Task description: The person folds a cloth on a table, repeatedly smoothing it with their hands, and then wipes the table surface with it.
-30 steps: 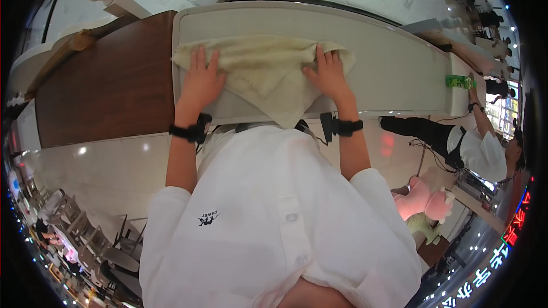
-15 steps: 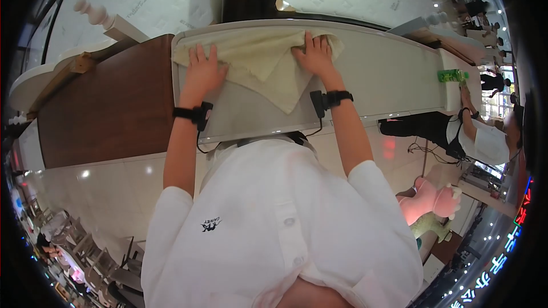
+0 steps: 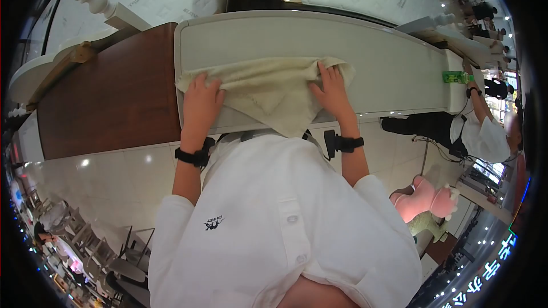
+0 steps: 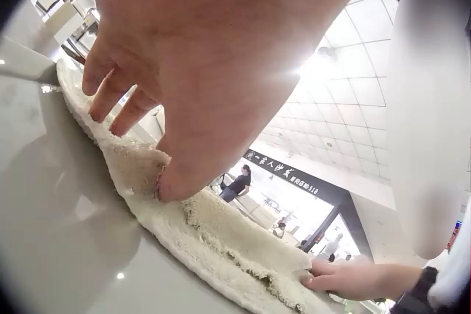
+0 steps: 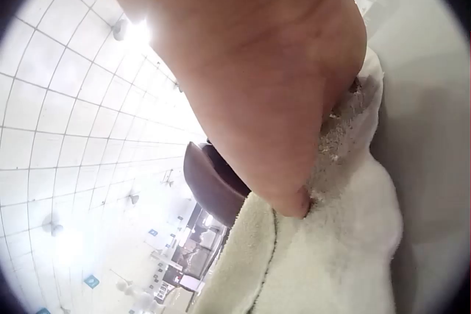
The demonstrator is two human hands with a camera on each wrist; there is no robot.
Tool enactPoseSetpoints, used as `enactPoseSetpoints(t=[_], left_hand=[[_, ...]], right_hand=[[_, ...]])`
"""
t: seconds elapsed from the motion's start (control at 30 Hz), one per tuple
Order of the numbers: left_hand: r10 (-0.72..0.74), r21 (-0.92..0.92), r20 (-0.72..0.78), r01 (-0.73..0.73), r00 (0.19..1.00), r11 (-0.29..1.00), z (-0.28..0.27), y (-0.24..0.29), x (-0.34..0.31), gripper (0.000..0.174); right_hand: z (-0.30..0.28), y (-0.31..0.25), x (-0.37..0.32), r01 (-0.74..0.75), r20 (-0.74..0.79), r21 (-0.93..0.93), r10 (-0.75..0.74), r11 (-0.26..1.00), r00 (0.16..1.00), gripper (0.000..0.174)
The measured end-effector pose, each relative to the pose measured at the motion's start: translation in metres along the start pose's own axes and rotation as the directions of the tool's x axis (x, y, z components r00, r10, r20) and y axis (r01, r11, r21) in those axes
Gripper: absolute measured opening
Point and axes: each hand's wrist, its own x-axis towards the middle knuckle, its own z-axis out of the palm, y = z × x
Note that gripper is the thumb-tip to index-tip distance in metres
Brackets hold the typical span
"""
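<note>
A cream towel (image 3: 265, 85) lies spread across the white counter top (image 3: 377, 57), one corner hanging over the near edge. My left hand (image 3: 201, 100) presses flat on the towel's left part, fingers straight. My right hand (image 3: 331, 91) presses flat on its right end. In the left wrist view the fingertips of my left hand (image 4: 165, 181) push into the towel (image 4: 213, 233), and my right hand (image 4: 346, 279) shows at the far end. In the right wrist view my right hand (image 5: 280, 108) bears down on the towel (image 5: 331, 255).
A brown wooden panel (image 3: 108, 91) adjoins the counter on the left. A green bottle (image 3: 456, 77) stands at the counter's far right, where another person (image 3: 479, 131) leans. A pink plush toy (image 3: 425, 199) sits on the floor at right.
Both hands have slid the towel from the counter's far edge back toward its near edge.
</note>
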Motion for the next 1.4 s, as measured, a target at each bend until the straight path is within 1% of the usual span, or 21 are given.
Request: enactPoseSetpoints(t=[0.1,0.2,0.3,0.4,0.5,0.6,0.67,0.7,0.8,0.83,0.87,0.9,0.93,0.97,1.03,1.07,1.13,1.17,1.23,1.3,1.4], left_hand=[[0.025,-0.007,-0.069,-0.025,0.997,1.0,-0.003,0.003,0.0,0.024],[-0.073,-0.082,0.15,0.086,0.986,0.993,-0.021,0.013,0.028,0.025],[-0.138,-0.365,0.105,0.167,0.985,0.916,-0.026,0.015,0.05,0.034],[-0.27,-0.624,0.085,0.263,0.959,0.736,0.003,-0.022,0.073,0.037],[-0.4,-0.641,0.073,0.35,0.914,0.683,-0.042,-0.011,0.068,0.036],[-0.257,-0.488,-0.14,0.159,0.956,0.858,-0.072,-0.016,0.064,0.031],[-0.151,-0.484,-0.326,-0.028,0.933,0.875,-0.097,0.0,0.059,0.027],[-0.09,-0.466,-0.42,-0.13,0.903,0.875,-0.108,0.007,0.058,0.024],[0.058,-0.411,-0.494,-0.292,0.867,0.863,-0.129,0.017,0.035,0.019],[0.119,-0.391,-0.362,-0.267,0.924,0.881,-0.127,0.004,0.02,0.018],[0.171,-0.364,-0.221,-0.244,0.96,0.899,-0.123,-0.01,0.005,0.017],[0.127,-0.436,-0.048,-0.135,0.991,0.89,-0.119,-0.009,-0.008,0.017],[0.089,-0.485,0.133,-0.014,0.987,0.875,-0.116,-0.009,-0.021,0.017],[0.056,-0.509,0.314,0.119,0.948,0.852,-0.113,-0.009,-0.029,0.017],[-0.03,-0.427,0.409,0.22,0.912,0.877,-0.106,-0.007,-0.033,0.017],[-0.073,-0.383,0.447,0.265,0.892,0.885,-0.103,-0.005,-0.031,0.018],[-0.04,-0.424,0.214,0.13,0.976,0.896,-0.086,0.004,-0.02,0.021],[-0.023,-0.429,0.094,0.062,0.995,0.901,-0.075,0.009,-0.015,0.023],[0.046,-0.301,0.067,-0.024,0.997,0.953,-0.044,0.015,0.007,0.028],[0.195,-0.068,-0.009,-0.195,0.981,0.979,-0.016,0.03,0.022,0.032],[0.2,-0.063,0.023,-0.198,0.98,0.978,0.011,0.043,0.038,0.036]], right_hand=[[-0.011,0.004,0.0,-0.087,0.096,0.134,0.074,0.987,0.993,0.066],[-0.015,0.026,0.023,-0.137,0.091,0.211,0.12,0.968,0.989,0.063],[-0.04,0.031,0.073,-0.066,0.083,0.212,0.05,0.975,0.995,0.059],[-0.043,0.022,0.118,0.066,-0.139,0.274,-0.029,0.959,0.99,0.053],[-0.053,-0.008,0.123,0.043,-0.12,0.35,-0.001,0.936,0.993,0.045],[-0.07,-0.037,0.106,-0.068,-0.098,0.584,0.154,0.809,0.983,0.041],[-0.088,-0.049,0.09,0.063,-0.286,0.533,0.11,0.844,0.952,0.036],[-0.097,-0.052,0.083,0.128,-0.384,0.495,0.084,0.859,0.919,0.034],[-0.117,-0.053,0.046,0.137,-0.561,0.35,0.09,0.927,0.823,0.031],[-0.12,-0.054,0.029,0.101,-0.542,0.309,0.088,0.946,0.836,0.028],[-0.122,-0.054,0.012,0.068,-0.522,0.268,0.086,0.961,0.849,0.025],[-0.12,-0.046,-0.004,0.039,-0.376,0.306,0.083,0.951,0.923,0.024],[-0.116,-0.037,-0.017,0.003,-0.218,0.34,0.076,0.94,0.973,0.024],[-0.114,-0.03,-0.025,-0.063,-0.115,0.251,0.095,0.966,0.989,0.023],[-0.109,-0.021,-0.042,-0.168,0.095,0.048,0.163,0.985,0.982,0.022],[-0.104,-0.02,-0.044,-0.192,0.052,0.084,0.188,0.978,0.981,0.022],[-0.098,-0.015,-0.035,-0.213,-0.047,0.155,0.223,0.965,0.974,0.022],[-0.094,-0.018,-0.029,-0.187,-0.047,0.213,0.201,0.959,0.978,0.022],[-0.08,-0.031,-0.007,-0.133,-0.055,0.326,0.16,0.936,0.986,0.023],[-0.059,-0.042,0.012,0.153,-0.118,0.23,-0.128,0.961,0.985,0.028],[-0.019,-0.037,0.043,0.246,-0.092,0.081,-0.238,0.966,0.967,0.034]])
